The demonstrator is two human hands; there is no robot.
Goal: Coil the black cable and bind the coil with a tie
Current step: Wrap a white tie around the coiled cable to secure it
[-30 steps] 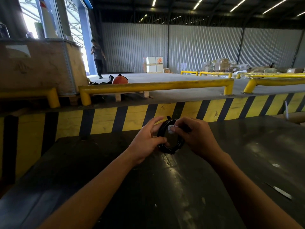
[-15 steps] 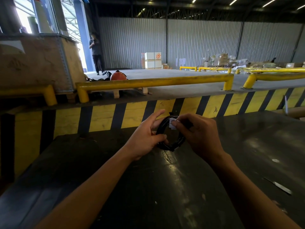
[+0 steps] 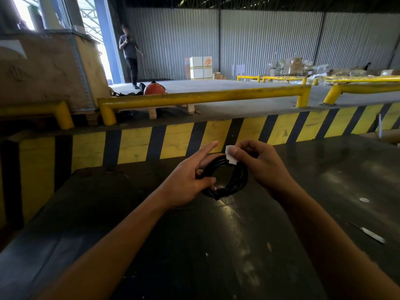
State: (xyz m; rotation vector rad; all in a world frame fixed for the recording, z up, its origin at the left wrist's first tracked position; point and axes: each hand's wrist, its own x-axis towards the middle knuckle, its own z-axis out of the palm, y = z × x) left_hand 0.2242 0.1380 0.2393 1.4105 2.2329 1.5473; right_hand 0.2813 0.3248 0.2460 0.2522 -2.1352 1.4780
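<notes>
The black cable [image 3: 234,182] is wound into a small round coil, held upright just above the dark table [image 3: 194,245]. My left hand [image 3: 188,180] grips the coil's left side, thumb across the strands and index finger stretched out. At the coil's top sits a white tie [image 3: 229,156], wrapped over the strands. My right hand [image 3: 264,165] pinches that tie between thumb and fingers. The coil's right edge is partly hidden behind my right hand.
A thin metal blade-like piece [image 3: 372,234] lies on the table at the right, near a small pale disc [image 3: 364,199]. Behind the table runs a yellow-and-black striped wall [image 3: 173,144] with yellow rails [image 3: 194,97]. A person [image 3: 129,55] stands far back.
The coil and both hands stay together over the table. My right fingers have shifted on the white tie, which now stands out more at the coil's top. The head view has tilted slightly.
</notes>
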